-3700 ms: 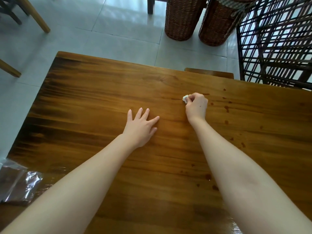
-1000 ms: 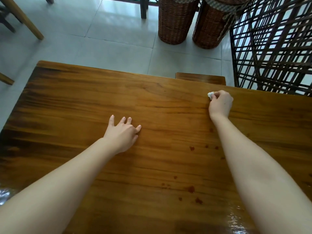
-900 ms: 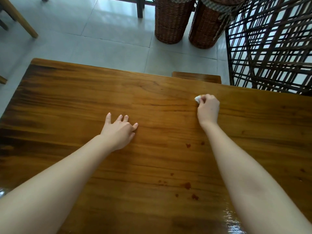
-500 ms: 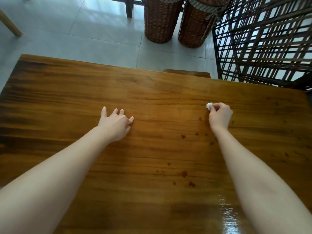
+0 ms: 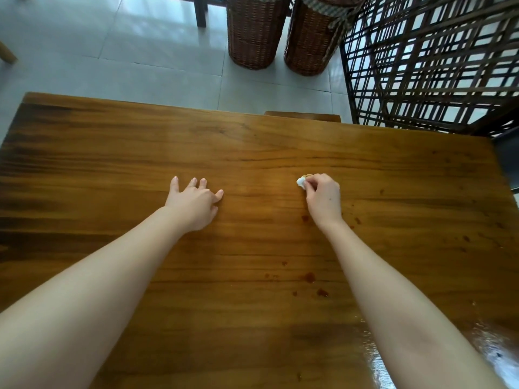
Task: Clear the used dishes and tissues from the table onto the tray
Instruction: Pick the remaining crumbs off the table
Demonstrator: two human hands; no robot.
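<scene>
No legible text, label, brand, number or sign appears in this view. The wooden bench (image 5: 252,153), the two wicker baskets (image 5: 254,32), the lattice screen (image 5: 429,66) and the floor tiles (image 5: 112,51) carry no readable markings.

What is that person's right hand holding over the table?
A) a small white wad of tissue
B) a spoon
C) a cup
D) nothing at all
A: the right hand pinches a small white wad of tissue at its fingertips, while the left hand rests on the wooden table and holds nothing.
</scene>
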